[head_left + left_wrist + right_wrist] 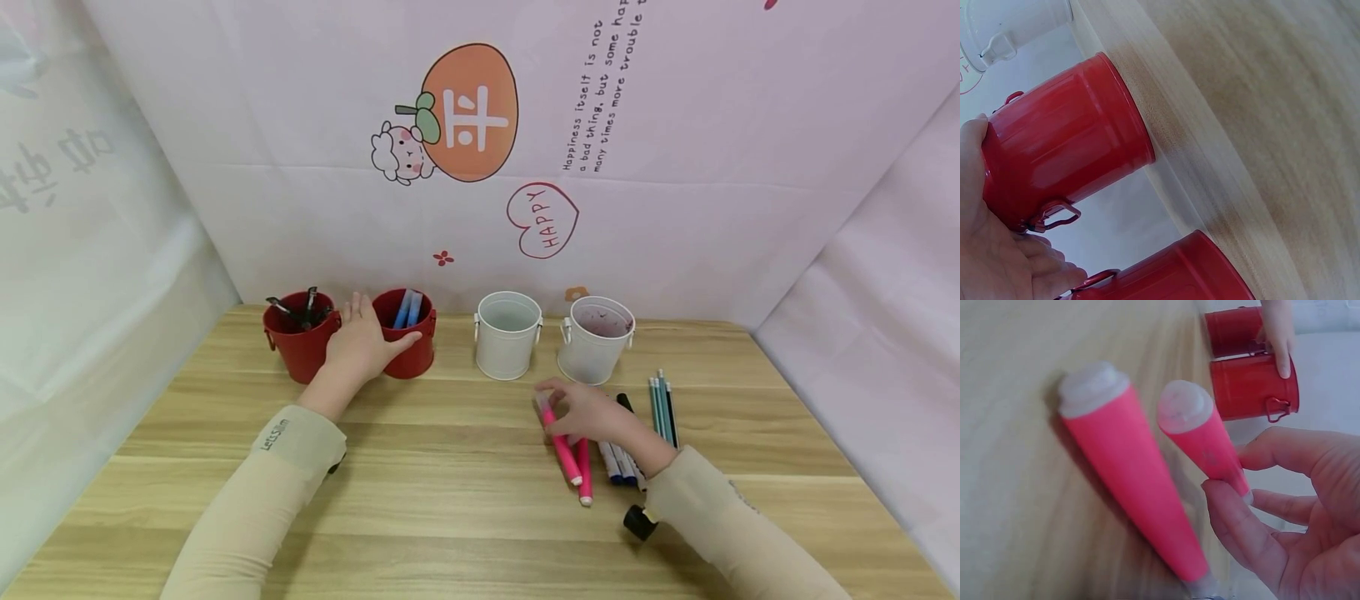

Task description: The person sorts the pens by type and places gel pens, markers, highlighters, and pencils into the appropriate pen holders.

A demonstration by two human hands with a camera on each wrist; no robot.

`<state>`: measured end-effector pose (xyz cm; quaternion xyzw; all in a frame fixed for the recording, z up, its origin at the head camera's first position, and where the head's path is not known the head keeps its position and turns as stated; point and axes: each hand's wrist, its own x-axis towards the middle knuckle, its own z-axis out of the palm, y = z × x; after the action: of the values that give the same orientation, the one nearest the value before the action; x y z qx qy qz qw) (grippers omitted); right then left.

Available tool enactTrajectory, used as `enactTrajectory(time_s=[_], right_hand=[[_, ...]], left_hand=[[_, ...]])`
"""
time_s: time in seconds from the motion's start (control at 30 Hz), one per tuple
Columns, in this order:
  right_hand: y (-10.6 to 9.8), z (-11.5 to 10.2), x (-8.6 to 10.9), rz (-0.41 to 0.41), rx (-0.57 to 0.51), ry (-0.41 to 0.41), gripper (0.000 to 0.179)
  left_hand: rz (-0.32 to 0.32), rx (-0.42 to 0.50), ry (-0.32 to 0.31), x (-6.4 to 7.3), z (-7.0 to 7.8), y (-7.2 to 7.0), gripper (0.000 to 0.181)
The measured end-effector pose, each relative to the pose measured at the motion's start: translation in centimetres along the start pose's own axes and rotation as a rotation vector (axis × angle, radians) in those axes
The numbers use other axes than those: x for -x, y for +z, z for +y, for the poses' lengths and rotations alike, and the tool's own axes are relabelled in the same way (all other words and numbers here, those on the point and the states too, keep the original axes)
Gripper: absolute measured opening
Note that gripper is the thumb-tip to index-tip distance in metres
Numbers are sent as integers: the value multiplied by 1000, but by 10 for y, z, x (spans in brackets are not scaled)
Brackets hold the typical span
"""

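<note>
My right hand (588, 410) pinches a pink marker (564, 454) between thumb and fingers. In the right wrist view, the pinched marker is tilted and seems raised off the tabletop. A second pink marker (1132, 481) lies on the wood beside it. My left hand (362, 343) is at the red bucket (415, 360) that holds blue markers (408, 309). Its thumb touches this bucket near the rim. In the left wrist view, its fingers extend past the wire handle (1054, 215) towards the other red bucket (1172, 275).
Dark, thin tools (307, 308) stick out of the left red bucket. Two white buckets, one mid-table (504, 346) and one further right (588, 358), stand by the back cloth. White-barrelled markers (617, 467) lie under the right forearm, with several pencils (662, 408) beyond.
</note>
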<state>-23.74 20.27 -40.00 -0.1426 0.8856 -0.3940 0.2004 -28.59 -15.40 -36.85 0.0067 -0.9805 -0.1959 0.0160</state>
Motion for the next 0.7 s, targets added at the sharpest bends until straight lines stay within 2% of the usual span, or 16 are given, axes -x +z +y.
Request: enactTrajectory(time_s=[0.3,0.43,0.7], right_hand=[[-11,-2,-1,-13,-123,-88,69],[-13,-2,-2,-8,-157,-93,69],[-20,-12,2,42,-92,-144,67]], left_hand=[[0,1,-2,0,0,1,119],[3,1,-2,0,0,0,118],[0,1,-3,1,1,0,118]])
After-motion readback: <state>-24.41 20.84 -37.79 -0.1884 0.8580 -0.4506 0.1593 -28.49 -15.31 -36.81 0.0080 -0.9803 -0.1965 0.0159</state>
